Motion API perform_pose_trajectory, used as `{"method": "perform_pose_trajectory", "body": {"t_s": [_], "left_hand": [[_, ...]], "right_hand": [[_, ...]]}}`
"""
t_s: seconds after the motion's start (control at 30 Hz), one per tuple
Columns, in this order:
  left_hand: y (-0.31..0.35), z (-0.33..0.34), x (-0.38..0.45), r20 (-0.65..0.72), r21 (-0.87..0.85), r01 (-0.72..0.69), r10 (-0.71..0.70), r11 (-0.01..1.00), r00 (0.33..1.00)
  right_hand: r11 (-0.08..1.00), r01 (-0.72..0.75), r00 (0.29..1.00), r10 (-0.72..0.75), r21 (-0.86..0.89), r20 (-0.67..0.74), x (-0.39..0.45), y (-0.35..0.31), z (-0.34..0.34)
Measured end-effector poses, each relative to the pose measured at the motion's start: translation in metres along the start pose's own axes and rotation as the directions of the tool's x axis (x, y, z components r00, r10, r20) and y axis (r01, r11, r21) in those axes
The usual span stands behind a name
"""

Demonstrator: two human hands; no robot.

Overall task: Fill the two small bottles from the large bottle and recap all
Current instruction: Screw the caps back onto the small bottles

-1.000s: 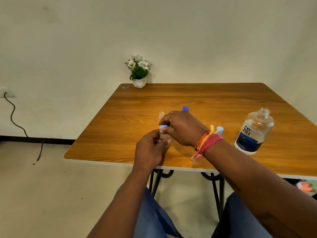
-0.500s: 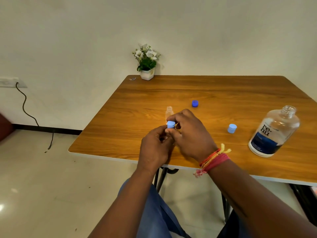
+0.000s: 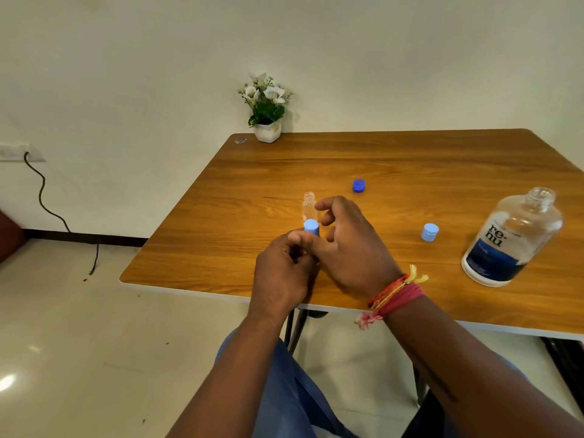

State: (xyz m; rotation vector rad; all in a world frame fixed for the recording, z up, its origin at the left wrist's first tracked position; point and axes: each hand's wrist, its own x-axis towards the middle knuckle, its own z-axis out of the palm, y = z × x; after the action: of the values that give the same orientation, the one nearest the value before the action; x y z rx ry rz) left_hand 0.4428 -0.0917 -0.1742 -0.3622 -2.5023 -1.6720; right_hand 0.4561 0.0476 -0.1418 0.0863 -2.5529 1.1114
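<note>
My left hand grips a small bottle whose body is hidden in the fist; only its light blue cap shows on top. My right hand hovers just right of that cap with fingers spread, holding nothing. A second small clear bottle stands uncapped just behind my hands. The large clear bottle with a blue label stands uncapped at the right. A dark blue cap and a light blue cap lie loose on the wooden table.
A small white pot of white flowers sits at the table's far left corner against the wall. A black cable hangs from a wall socket at left. My knees in blue trousers are under the near table edge.
My right hand has let go of the light blue cap and opened, drawing slightly right. The left hand still holds the capped small bottle. The camera view has shifted left.
</note>
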Motion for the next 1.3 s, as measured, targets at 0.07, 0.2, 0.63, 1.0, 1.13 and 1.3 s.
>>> {"method": "perform_pose_trajectory", "body": {"t_s": [0.07, 0.2, 0.63, 1.0, 1.13, 1.3], "left_hand": [[-0.0012, 0.0006, 0.0006, 0.004, -0.005, -0.024, 0.024, 1.0, 1.0], [-0.0026, 0.0012, 0.0003, 0.008, 0.016, -0.042, 0.041, 0.999, 0.999], [-0.0005, 0.0003, 0.0026, 0.017, 0.026, -0.056, 0.055, 0.998, 0.998], [0.001, -0.0004, 0.0007, 0.036, 0.009, -0.035, 0.035, 0.999, 0.999], [0.0013, -0.0006, 0.0, 0.035, 0.016, -0.038, 0.037, 0.999, 0.999], [0.003, 0.0002, -0.0012, 0.018, 0.009, -0.028, 0.028, 1.0, 0.999]], "right_hand": [[0.997, 0.075, 0.997, -0.075, -0.018, 0.031, -0.0017, -0.0001, 0.0003], [0.994, 0.054, 0.998, -0.055, -0.095, -0.004, 0.003, 0.0013, -0.0008], [0.996, 0.059, 0.997, -0.056, -0.071, 0.047, 0.0034, 0.0031, -0.0027], [1.0, 0.005, 0.999, -0.005, 0.014, 0.035, 0.0009, 0.0023, -0.006], [0.998, -0.025, 1.0, 0.025, 0.055, 0.01, -0.0011, 0.0028, -0.0046], [0.998, -0.051, 0.998, 0.05, 0.033, 0.028, -0.0033, 0.0022, -0.003]]}}
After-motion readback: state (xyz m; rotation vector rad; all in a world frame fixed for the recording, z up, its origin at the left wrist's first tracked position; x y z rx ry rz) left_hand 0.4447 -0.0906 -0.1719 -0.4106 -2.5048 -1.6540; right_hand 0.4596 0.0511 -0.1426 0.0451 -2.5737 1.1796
